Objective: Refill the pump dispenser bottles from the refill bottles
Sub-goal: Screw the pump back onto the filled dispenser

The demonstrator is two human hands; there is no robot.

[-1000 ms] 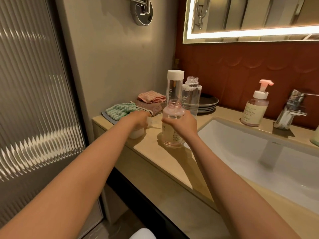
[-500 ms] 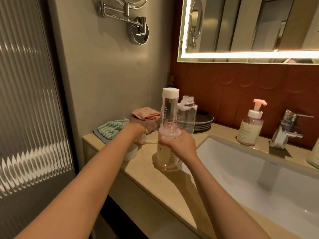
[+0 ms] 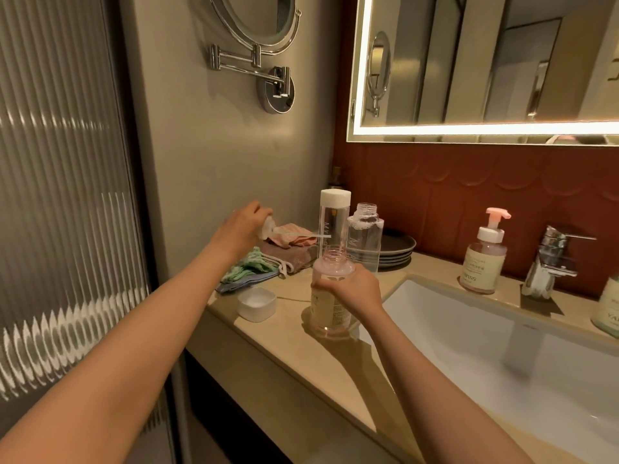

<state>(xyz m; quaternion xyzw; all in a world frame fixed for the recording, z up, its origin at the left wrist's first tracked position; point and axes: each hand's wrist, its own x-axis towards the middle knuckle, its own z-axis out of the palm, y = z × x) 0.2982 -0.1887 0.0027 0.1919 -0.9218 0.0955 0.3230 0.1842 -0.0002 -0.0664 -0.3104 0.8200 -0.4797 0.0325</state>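
An open, pump-less dispenser bottle (image 3: 329,296) with pale pink liquid stands on the beige counter (image 3: 338,360), and my right hand (image 3: 355,288) grips its shoulder. My left hand (image 3: 239,229) is raised above the cloths and holds a white pump head (image 3: 268,226); its thin tube points right toward the bottles. Behind the open bottle stand a tall clear refill bottle with a white cap (image 3: 333,222) and an uncapped clear refill bottle (image 3: 365,239). A white cap (image 3: 256,303) lies upside down on the counter left of the held bottle.
A capped pink pump dispenser (image 3: 485,259) stands by the chrome tap (image 3: 552,259); another bottle (image 3: 607,309) shows at the right edge. The white sink (image 3: 502,356) fills the right. Folded cloths (image 3: 264,259) and stacked dark plates (image 3: 397,251) sit at the back, against the wall.
My left hand has risen from the counter near the white cap, lifting the pump head up and to the left. My right hand stays on the open bottle. The view has tilted upward.
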